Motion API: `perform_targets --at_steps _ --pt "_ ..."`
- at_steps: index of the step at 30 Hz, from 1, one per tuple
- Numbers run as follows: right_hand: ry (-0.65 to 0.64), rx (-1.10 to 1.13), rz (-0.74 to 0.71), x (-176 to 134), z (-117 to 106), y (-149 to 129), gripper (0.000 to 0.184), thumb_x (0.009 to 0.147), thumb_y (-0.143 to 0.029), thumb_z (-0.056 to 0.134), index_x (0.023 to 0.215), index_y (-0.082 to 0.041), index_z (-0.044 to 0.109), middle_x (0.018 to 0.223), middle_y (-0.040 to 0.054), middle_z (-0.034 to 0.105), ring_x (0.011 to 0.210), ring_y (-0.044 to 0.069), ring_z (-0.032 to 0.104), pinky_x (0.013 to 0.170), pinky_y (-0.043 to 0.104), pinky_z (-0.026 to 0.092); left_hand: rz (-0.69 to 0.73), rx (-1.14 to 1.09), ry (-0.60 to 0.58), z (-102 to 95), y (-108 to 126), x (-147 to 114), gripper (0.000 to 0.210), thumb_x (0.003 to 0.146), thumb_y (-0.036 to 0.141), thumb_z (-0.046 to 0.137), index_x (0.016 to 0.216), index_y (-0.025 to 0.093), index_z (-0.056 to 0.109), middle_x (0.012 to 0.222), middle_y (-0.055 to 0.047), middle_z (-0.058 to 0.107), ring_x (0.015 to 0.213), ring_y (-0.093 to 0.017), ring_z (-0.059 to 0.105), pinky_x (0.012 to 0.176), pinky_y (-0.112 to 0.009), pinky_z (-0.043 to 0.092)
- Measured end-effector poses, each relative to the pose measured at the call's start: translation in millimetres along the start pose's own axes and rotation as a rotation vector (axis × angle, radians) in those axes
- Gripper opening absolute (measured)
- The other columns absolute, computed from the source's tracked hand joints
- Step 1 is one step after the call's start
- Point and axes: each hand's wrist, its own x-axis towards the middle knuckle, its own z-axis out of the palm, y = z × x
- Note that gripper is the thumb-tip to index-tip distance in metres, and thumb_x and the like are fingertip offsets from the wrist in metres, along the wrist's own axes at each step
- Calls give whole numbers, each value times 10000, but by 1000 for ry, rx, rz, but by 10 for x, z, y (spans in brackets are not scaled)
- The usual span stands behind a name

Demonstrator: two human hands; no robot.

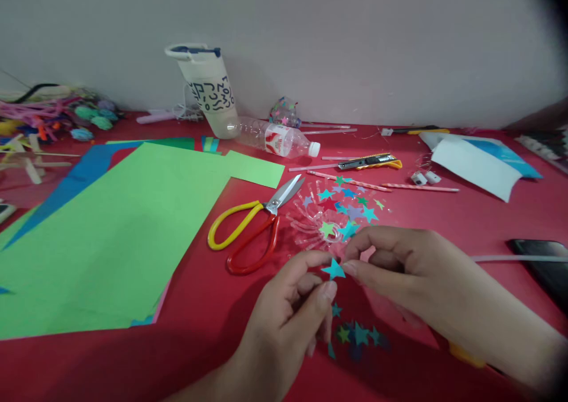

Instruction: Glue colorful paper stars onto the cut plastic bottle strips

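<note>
A small light-blue paper star (333,269) is pinched between the thumb and forefinger of my left hand (288,313). From the other side, the closed thumb and forefinger of my right hand (399,269) meet the star's right point. Just beyond my fingers lies a clear plastic bottle piece cut into curled strips (306,227), with several coloured paper stars (348,230) on it. More stars (361,334) lie on the red table (199,354) below my hands, partly in shadow. To the left of the cut plastic rest scissors (270,209) with yellow and red handles, blades apart.
Green paper sheets (119,242) cover the left side. Behind are a white tumbler (206,88), a clear bottle (270,138) on its side and a utility knife (368,161). Striped straws (419,187), white paper (474,165) and a dark phone (539,266) lie right.
</note>
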Motion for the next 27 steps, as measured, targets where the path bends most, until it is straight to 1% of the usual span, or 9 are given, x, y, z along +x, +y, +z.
perform_targets --at_steps 3,7,11,16,21,27 --pt "49 -41 -41 -15 13 -4 93 812 -318 529 777 -253 585 452 -86 456 348 50 334 323 139 244 1 -9 13 1 7 -4 252 853 349 523 1077 235 505 508 75 517 396 -39 395 361 -125 290" --pt "98 -86 -73 -30 21 -13 90 793 -309 526 758 -253 587 442 -87 444 352 54 296 313 140 221 5 -18 19 0 15 -8 210 853 338 525 1031 235 487 509 79 511 403 -43 400 360 -122 292" --pt "141 -173 -141 -22 22 -26 84 779 -299 521 762 -260 593 427 -86 450 356 68 333 332 153 254 7 -16 15 3 20 -11 176 859 341 515 996 233 493 507 80 520 387 -32 376 360 -118 286" --pt "186 -265 -232 -16 39 -31 72 765 -276 527 733 -255 588 391 -92 420 330 73 337 323 163 230 1 -33 14 14 19 -9 171 858 335 518 992 231 499 506 76 526 387 -30 384 364 -115 290" --pt "271 -299 -273 -27 73 -28 49 756 -253 547 719 -250 580 398 -90 399 342 80 351 340 174 236 6 -38 15 12 13 -11 166 859 337 514 987 233 502 500 79 522 382 -30 381 360 -113 285" --pt "286 -337 -320 -40 86 -29 32 765 -244 551 739 -255 566 406 -96 403 351 81 340 361 178 249 1 -37 10 11 32 -8 156 863 336 507 973 226 519 499 77 524 381 -27 387 362 -109 291"
